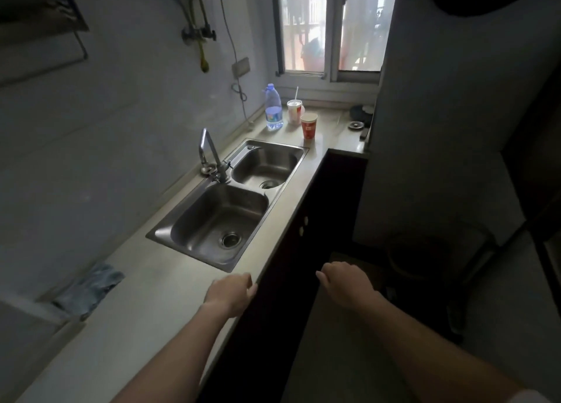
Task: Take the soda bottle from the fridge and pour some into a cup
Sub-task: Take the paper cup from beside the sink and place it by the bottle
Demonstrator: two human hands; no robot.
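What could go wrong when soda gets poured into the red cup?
1. The red cup stands right by the sink rim, so a knock while pouring could tip it in.
2. The straw cup and water bottle stand close behind it, so a reaching arm might topple them.
3. The room is dim, so an overfill may be hard to spot in time.

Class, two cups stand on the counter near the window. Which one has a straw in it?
The pale cup beside the clear bottle, nearer the window: a straw sticks up from its top. The red cup has none.
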